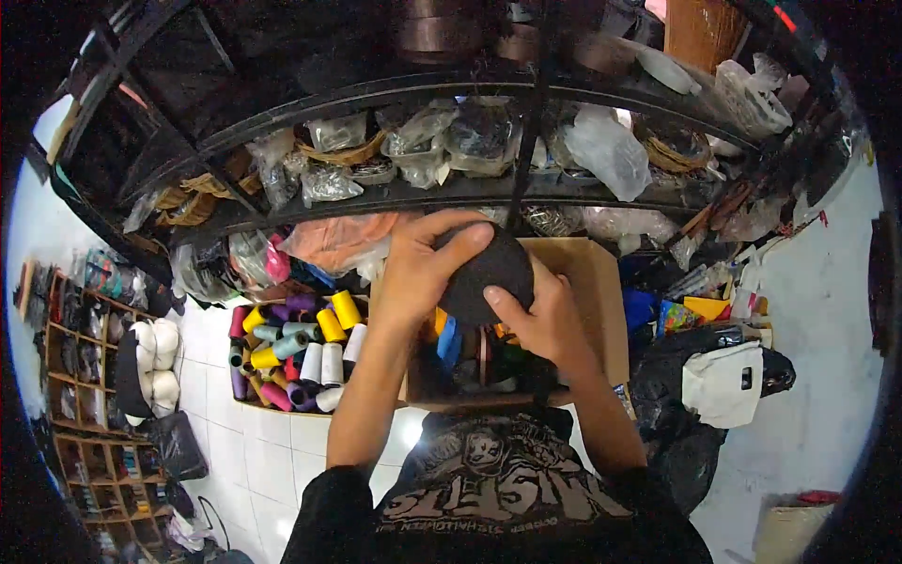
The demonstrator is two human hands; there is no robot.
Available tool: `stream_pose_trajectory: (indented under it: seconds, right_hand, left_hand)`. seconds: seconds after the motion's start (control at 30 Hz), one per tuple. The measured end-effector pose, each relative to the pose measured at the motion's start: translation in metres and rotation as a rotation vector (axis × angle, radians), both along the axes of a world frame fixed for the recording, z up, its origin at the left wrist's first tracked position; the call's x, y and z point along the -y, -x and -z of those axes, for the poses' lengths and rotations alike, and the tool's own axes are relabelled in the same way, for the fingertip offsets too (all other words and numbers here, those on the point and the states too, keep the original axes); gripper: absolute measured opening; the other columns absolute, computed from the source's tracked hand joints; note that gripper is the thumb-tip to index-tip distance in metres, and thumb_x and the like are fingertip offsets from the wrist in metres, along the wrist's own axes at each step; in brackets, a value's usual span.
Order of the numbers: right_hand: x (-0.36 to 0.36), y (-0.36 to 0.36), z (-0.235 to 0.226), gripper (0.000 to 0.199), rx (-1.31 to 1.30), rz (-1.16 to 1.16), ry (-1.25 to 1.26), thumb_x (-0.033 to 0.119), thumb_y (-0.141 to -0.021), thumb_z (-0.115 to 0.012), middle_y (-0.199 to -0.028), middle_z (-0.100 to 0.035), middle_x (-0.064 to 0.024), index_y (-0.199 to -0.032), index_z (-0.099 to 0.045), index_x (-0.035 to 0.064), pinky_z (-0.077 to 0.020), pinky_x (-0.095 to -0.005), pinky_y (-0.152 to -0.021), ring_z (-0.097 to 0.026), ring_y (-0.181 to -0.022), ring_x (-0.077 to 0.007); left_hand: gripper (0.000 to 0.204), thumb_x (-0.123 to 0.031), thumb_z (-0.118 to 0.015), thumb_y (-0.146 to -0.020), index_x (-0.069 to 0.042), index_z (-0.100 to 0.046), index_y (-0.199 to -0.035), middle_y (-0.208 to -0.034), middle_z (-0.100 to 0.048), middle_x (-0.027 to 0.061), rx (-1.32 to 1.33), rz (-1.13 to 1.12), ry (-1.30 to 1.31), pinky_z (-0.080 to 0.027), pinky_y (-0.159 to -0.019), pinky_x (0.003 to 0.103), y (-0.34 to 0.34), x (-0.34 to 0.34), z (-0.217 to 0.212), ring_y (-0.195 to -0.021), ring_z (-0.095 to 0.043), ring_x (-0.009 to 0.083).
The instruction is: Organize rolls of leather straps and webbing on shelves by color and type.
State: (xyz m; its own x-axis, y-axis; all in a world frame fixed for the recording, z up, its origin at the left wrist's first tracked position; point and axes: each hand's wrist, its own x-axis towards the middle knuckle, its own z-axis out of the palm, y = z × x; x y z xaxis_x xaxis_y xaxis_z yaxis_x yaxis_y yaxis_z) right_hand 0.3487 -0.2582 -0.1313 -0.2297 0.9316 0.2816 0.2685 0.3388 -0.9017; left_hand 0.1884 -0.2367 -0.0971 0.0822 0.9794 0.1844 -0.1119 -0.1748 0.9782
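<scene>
The dark rounded piece (pixel 490 275) looks matt and finely rough, the cardboard box (pixel 603 299) smooth and dull. Far off, crinkled plastic bags (pixel 606 152) shine; at far left, woven baskets (pixel 191 209) look coarse. White floor tiles (pixel 265 462) gleam; near, the black shirt (pixel 503 503) is matt cloth.

I see a black shelf frame (pixel 423 197) beyond the fingers (pixel 446 222), a wooden cubbyhole rack (pixel 94 433) well off to their left, and light glaring on the white tiled floor (pixel 268 461) below them.

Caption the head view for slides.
Left hand and right hand hold a dark rounded object over an open cardboard box beside thread cones.
</scene>
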Motion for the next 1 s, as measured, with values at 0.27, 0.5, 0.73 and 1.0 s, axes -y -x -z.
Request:
stream_pose_trajectory:
  seconds: [0.27,0.5,0.73,1.0]
  right_hand:
    - [0.001,-0.010,-0.006,0.047,0.234,-0.184,-0.057,0.033,-0.075,-0.068,-0.084,-0.063,-0.0196,-0.104,-0.054,-0.0012,-0.0487,-0.0404,-0.069,-0.063,-0.076,-0.0345]
    - [-0.002,-0.036,-0.041,0.069,0.343,-0.270,0.135,0.035,-0.070,-0.072,-0.089,-0.065,-0.0147,-0.124,-0.044,0.0035,-0.0445,-0.0368,-0.081,-0.062,-0.087,-0.0258]
    - [-0.011,-0.036,-0.051,0.078,0.456,-0.367,-0.045,0.028,-0.066,-0.076,-0.102,-0.061,-0.0134,-0.131,-0.039,0.0043,-0.0459,-0.0330,-0.083,-0.061,-0.092,-0.0226]
    - [-0.002,0.003,-0.019,0.050,-0.038,-0.011,-0.027,0.028,-0.066,-0.077,-0.085,-0.064,-0.0128,-0.102,-0.057,-0.0012,-0.0492,-0.0337,-0.071,-0.064,-0.078,-0.0231]
  left_hand:
    - [0.023,-0.017,-0.068,-0.077,0.001,-0.065,-0.090,-0.085,-0.065,0.0070,-0.423,0.372,-0.095,-0.045,-0.076,0.026,0.017,-0.007,-0.013,-0.083,-0.058,0.0125]
    - [0.023,-0.017,-0.072,-0.072,-0.001,-0.067,-0.087,-0.078,-0.067,0.0080,-0.542,0.292,-0.158,-0.047,-0.065,0.025,0.031,-0.002,-0.012,-0.071,-0.060,0.0111]
    - [0.021,-0.014,-0.071,-0.073,0.000,-0.067,-0.089,-0.082,-0.066,0.0062,-0.360,0.131,-0.095,-0.047,-0.069,0.025,0.022,0.005,-0.022,-0.075,-0.059,0.0101]
    - [0.021,-0.016,-0.066,-0.078,-0.001,-0.067,-0.092,-0.087,-0.064,0.0053,-0.034,-0.082,0.041,-0.046,-0.072,0.024,-0.007,0.004,-0.016,-0.079,-0.058,0.0101]
